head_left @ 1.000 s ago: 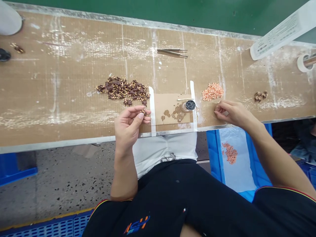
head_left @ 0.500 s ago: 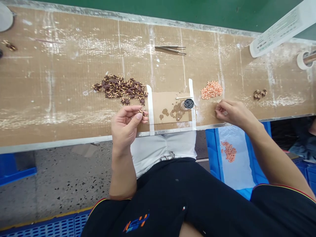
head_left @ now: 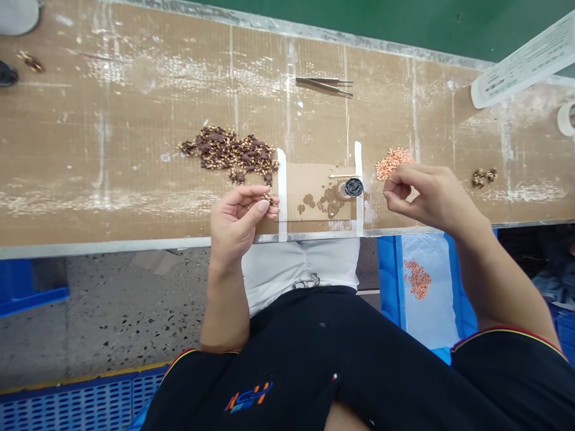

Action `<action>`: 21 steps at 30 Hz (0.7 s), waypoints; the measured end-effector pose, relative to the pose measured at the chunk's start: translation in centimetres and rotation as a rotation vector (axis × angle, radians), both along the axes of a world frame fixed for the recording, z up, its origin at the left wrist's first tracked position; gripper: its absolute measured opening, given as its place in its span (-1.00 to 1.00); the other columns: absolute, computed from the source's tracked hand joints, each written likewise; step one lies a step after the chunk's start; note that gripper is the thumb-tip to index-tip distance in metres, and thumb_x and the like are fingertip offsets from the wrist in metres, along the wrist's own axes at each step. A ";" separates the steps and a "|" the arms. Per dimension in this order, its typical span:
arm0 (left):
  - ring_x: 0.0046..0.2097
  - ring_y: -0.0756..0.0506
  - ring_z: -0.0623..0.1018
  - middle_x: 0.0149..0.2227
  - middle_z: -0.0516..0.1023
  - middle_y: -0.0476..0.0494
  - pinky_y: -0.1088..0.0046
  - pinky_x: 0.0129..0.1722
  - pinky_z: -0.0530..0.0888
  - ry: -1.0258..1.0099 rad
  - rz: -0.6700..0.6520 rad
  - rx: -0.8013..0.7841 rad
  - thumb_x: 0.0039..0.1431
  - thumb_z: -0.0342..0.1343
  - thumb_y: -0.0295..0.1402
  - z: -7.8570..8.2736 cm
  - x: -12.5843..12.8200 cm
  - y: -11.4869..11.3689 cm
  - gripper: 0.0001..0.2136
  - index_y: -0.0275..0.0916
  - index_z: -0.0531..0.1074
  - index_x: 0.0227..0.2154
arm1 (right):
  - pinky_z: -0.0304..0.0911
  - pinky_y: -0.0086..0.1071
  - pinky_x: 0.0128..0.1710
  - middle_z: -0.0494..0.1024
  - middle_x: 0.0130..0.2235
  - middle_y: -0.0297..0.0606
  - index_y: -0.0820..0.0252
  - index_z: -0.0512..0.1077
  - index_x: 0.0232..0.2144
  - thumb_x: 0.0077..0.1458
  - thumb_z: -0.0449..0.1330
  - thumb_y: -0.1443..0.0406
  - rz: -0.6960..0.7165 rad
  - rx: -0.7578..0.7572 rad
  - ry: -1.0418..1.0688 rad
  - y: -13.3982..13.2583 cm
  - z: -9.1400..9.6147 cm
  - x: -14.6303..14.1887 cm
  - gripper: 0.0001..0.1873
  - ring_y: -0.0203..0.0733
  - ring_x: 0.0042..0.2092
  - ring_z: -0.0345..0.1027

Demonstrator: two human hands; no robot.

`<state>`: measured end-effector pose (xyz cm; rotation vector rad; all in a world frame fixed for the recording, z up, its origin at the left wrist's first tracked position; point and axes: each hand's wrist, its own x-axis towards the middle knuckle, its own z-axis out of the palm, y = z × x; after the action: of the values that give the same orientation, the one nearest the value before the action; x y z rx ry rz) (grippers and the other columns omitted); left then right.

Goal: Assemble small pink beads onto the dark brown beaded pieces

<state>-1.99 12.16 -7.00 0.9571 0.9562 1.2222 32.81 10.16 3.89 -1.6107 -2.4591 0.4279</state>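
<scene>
My left hand (head_left: 236, 224) is closed in a pinch on a small brown-and-gold piece (head_left: 268, 199) at the table's near edge. Just beyond it lies a heap of similar dark brown and gold pieces (head_left: 233, 152). My right hand (head_left: 435, 194) hovers beside a pile of small orange-and-white pieces (head_left: 392, 160), thumb and forefinger pressed together; whatever lies between those fingertips is too small to make out. Between my hands, a small round container with black contents (head_left: 354, 187) stands on a stained cardboard sheet (head_left: 296, 179), with a thin white-tipped stick (head_left: 344, 176) behind it.
Tweezers (head_left: 324, 87) lie farther back on the cardboard-covered table (head_left: 148, 173). A small brown-gold cluster (head_left: 484, 177) is on the right, with a white plastic container (head_left: 521, 60) beyond. Below the edge, a blue crate (head_left: 390, 275) holds orange pieces on a white sheet.
My right hand has moved away from the near edge to the orange-and-white pile, covering part of its near side. My left hand keeps its pinch; the whole view has shifted slightly.
</scene>
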 end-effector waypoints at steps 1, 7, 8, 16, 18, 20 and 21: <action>-0.43 -0.01 0.69 -0.36 0.76 -0.09 0.50 -0.38 0.72 -0.005 -0.004 0.004 0.00 0.61 -0.04 0.0 0.0 0.0 -0.60 -0.16 0.69 -0.22 | 0.29 -0.31 -0.35 0.53 -0.42 -0.34 0.02 0.36 -0.40 0.19 0.18 0.38 0.027 -0.009 -0.008 0.6 0.4 -0.8 -0.84 -0.20 -0.42 0.38; -0.41 -0.01 0.70 -0.34 0.77 -0.11 0.51 -0.36 0.71 -0.032 -0.012 0.006 0.05 0.59 -0.09 0.0 0.0 -0.3 -0.65 -0.17 0.70 -0.22 | 0.24 -0.28 -0.33 0.55 -0.40 -0.27 0.06 0.42 -0.38 0.25 0.13 0.40 0.131 -0.057 -0.121 3.2 0.8 -3.2 -0.83 -0.17 -0.39 0.37; -0.41 -0.02 0.70 -0.34 0.77 -0.12 0.49 -0.36 0.71 -0.027 -0.015 -0.002 0.04 0.59 -0.09 0.0 0.0 -0.3 -0.65 -0.17 0.70 -0.22 | 0.24 -0.27 -0.33 0.56 -0.39 -0.26 0.06 0.44 -0.37 0.26 0.12 0.39 0.137 -0.069 -0.136 3.3 0.7 -3.3 -0.82 -0.16 -0.38 0.37; -0.41 -0.04 0.70 -0.34 0.75 -0.12 0.41 -0.34 0.74 -0.023 -0.025 -0.054 0.01 0.60 -0.11 0.3 0.1 -0.4 -0.63 -0.19 0.67 -0.23 | 0.21 -0.28 -0.37 0.58 -0.35 -0.21 0.07 0.48 -0.33 0.30 0.10 0.39 0.164 -0.029 -0.223 2.3 0.5 -3.5 -0.79 -0.17 -0.40 0.32; -0.40 -0.05 0.70 -0.34 0.74 -0.12 0.39 -0.33 0.74 -0.023 -0.025 -0.058 0.01 0.60 -0.10 0.4 0.1 -0.4 -0.63 -0.20 0.67 -0.23 | 0.20 -0.27 -0.37 0.58 -0.34 -0.21 0.08 0.48 -0.33 0.31 0.10 0.39 0.148 -0.006 -0.238 2.1 0.4 -3.6 -0.79 -0.16 -0.39 0.33; -0.40 -0.06 0.70 -0.34 0.74 -0.13 0.38 -0.33 0.75 -0.021 -0.025 -0.062 0.01 0.60 -0.11 0.4 0.1 -0.5 -0.63 -0.20 0.67 -0.22 | 0.18 -0.27 -0.38 0.58 -0.34 -0.21 0.08 0.48 -0.33 0.32 0.09 0.39 0.142 0.007 -0.255 2.1 0.3 -3.8 -0.79 -0.17 -0.40 0.31; -0.40 -0.06 0.70 -0.34 0.74 -0.13 0.38 -0.33 0.75 -0.021 -0.021 -0.061 0.02 0.60 -0.11 0.5 0.1 -0.5 -0.63 -0.20 0.67 -0.22 | 0.17 -0.28 -0.38 0.58 -0.35 -0.21 0.08 0.48 -0.33 0.32 0.09 0.39 0.147 0.008 -0.265 2.1 0.2 -3.9 -0.79 -0.18 -0.40 0.30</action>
<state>-1.86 11.64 -6.54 0.9028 0.9595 1.1766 28.94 12.29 4.12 -1.5798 -2.7813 0.2363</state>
